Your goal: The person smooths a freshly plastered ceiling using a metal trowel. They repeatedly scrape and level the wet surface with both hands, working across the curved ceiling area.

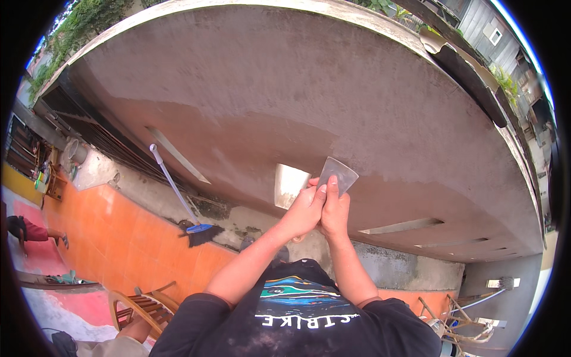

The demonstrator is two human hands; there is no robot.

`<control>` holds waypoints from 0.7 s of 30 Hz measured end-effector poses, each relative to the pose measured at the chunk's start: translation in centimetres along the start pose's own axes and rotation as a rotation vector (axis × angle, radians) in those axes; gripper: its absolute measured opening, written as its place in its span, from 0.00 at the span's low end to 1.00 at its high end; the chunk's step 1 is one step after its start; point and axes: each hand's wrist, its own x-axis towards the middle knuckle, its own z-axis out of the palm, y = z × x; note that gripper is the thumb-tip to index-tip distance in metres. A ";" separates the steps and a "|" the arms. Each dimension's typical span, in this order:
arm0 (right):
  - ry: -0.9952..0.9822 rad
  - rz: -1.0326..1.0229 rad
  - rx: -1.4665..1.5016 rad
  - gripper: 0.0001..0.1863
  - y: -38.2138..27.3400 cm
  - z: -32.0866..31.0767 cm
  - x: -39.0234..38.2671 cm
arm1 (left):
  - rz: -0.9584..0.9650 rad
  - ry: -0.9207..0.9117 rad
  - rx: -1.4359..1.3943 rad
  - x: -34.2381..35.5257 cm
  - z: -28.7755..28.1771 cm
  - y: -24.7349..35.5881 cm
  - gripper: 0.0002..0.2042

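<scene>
Both of my hands are together in front of the wall, closed around a putty knife with a wide, flat grey blade (344, 171). My right hand (335, 208) has its thumb pressed along the blade. Against it is my left hand (304, 209), its fingers wrapped in toward the handle, which is mostly hidden. The blade's far edge is at or close to the grey plastered wall (238, 65); whether it touches cannot be told. A darker, damp-looking area of plaster (262, 134) spreads around the hands. Just left of the blade is a bright rectangular opening (289, 185) in the wall.
More narrow slots (401, 226) pierce the wall. A blue broom (199, 228) leans on it at left, above orange floor tiles (113, 229). Behind me are a wooden chair (140, 309) and another person's arm (44, 232). Chair frames (470, 321) stand at right.
</scene>
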 end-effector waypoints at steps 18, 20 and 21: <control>-0.026 -0.099 0.096 0.32 -1.9 0.5 0.4 | 0.256 0.041 0.105 0.2 -0.1 1.2 0.26; -0.064 -0.209 0.181 0.31 -1.7 0.2 0.5 | 0.182 0.002 0.015 0.3 -0.1 1.0 0.26; -0.087 -0.219 0.226 0.32 -1.5 0.0 0.7 | 0.106 -0.026 0.048 0.3 -0.1 0.9 0.26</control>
